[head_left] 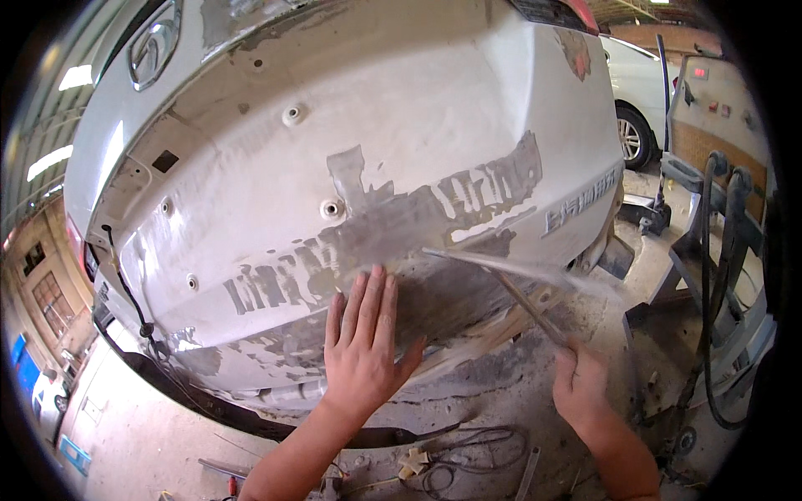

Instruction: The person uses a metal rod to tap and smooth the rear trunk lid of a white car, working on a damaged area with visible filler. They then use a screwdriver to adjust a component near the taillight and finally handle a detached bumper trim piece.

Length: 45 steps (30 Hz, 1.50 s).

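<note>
The left hand (359,351) is held open, its fingers stretched out and the thumb spread to the right, and it is laid flat against the lower part of the white car tailgate (418,108) — nothing is gripped by it. By the right hand (585,384), which is closed into a fist, the handle of a hammer-like tool (518,299) is held. The long narrow head of this tool is placed just in front of the tailgate, to the right of the left fingertips; its right part is blurred, and whether the panel is touched cannot be told. The tailgate is marked by grey sanded patches (393,225), and its upper left is fitted with a chrome emblem (155,46). On the floor below, a cable (480,434) is seen coiled — at the right, a black hose (707,250) is hung in a loop
</note>
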Motion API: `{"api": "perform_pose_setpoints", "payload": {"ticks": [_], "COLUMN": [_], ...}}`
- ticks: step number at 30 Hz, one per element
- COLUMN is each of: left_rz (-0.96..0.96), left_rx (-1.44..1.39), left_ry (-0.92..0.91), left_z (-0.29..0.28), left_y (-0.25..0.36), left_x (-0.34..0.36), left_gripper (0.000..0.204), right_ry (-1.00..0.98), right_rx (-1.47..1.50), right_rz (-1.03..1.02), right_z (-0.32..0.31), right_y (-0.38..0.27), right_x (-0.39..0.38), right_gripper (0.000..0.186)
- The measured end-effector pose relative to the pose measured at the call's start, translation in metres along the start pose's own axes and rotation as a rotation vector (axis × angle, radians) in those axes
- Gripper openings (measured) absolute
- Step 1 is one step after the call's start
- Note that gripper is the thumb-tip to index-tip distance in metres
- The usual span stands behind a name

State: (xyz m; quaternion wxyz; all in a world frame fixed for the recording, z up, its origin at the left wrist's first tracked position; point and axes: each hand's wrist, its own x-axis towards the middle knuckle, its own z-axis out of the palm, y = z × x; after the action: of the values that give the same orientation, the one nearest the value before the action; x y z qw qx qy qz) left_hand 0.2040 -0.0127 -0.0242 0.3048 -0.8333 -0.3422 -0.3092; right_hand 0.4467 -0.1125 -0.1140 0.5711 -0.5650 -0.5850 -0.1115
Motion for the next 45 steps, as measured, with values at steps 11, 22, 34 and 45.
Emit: {"api": "perform_pose_setpoints", "payload": {"ticks": [11,22,34,45], "left_rz": [0.010,0.112,0.039,0.033], "left_rx": [0.007,-0.022,0.005,-0.004], "left_ry": [-0.003,0.044,0.014,-0.045], "left_z": [-0.004,0.003,-0.007,-0.009], "left_y": [0.000,0.002,-0.006,-0.007], "left_x": [0.003,0.032,-0.002,-0.003], "left_gripper": [0.086,0.075,0.074,0.082], "right_ry": [0.034,0.019,0.020,0.025], "right_rx": [0.077,-0.006,-0.033,0.030], "right_rz": [0.075,-0.010,-0.006,-0.015], "right_z": [0.000,0.002,0.013,0.002], "right_y": [0.002,-0.014,-0.011,-0.008], "right_x": [0.002,0.001,0.004,0.001], "right_gripper": [0.026,0.026,0.022,0.021]}}
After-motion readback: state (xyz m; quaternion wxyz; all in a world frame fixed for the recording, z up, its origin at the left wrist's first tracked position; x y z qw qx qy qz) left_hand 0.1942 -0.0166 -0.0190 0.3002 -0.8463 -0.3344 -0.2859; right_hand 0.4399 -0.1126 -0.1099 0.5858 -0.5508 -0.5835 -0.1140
